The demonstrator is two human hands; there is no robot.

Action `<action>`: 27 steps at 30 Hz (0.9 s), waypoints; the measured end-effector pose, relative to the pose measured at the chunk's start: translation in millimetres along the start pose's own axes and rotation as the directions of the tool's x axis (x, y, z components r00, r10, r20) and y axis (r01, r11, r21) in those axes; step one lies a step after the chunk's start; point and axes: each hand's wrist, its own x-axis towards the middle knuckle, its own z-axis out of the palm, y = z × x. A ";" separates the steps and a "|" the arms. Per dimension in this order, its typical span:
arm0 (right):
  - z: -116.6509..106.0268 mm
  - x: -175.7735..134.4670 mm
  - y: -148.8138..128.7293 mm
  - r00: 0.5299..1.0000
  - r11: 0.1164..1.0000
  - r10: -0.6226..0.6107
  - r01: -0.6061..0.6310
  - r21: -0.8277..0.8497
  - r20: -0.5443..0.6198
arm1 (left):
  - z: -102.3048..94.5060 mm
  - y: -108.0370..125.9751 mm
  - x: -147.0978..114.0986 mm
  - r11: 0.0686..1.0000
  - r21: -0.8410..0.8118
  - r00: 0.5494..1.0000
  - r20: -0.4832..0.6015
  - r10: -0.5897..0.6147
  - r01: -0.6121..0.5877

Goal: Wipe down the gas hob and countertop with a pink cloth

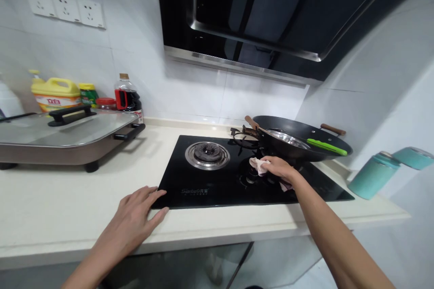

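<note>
My right hand point(280, 168) is closed around a pale pinkish cloth point(259, 165), which bunches out past the fingertips over the control knobs point(250, 178) of a black glass gas stove point(206, 196). A darker fold of cloth shows under the wrist. My left hand point(137, 214) lies flat with its fingers spread, resting on the counter at the stove's front left corner. The left burner point(207, 155) is bare of its pan support. Above the right side of the stove sits a large black wok point(281, 149), holding a metal strainer or lid and a green-handled utensil point(326, 147).
An electric pan with a glass lid point(68, 133) stands on the left counter point(68, 203). Behind it are a yellow detergent jug point(56, 92) and a dark sauce bottle point(128, 97). A teal canister point(375, 175) stands at right. The range hood point(244, 61) hangs overhead.
</note>
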 end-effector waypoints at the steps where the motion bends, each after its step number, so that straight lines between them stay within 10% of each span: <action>1: 0.2 1.5 -5.3 0.999 1.000 -0.024 0.024 -0.001 0.031 | -1.0 0.5 0.2 1.000 -0.002 1.000 0.007 -0.004 0.004; 15: 4.4 -5.9 -20.1 0.936 0.945 -0.282 0.309 -0.105 0.212 | -11.7 6.2 1.0 0.997 -0.045 0.997 0.048 -0.054 0.056; 27: 2.8 -43.9 0.3 0.941 0.928 -0.268 0.310 -0.207 0.205 | -5.0 1.9 -1.0 0.998 -0.046 0.999 0.030 -0.039 0.041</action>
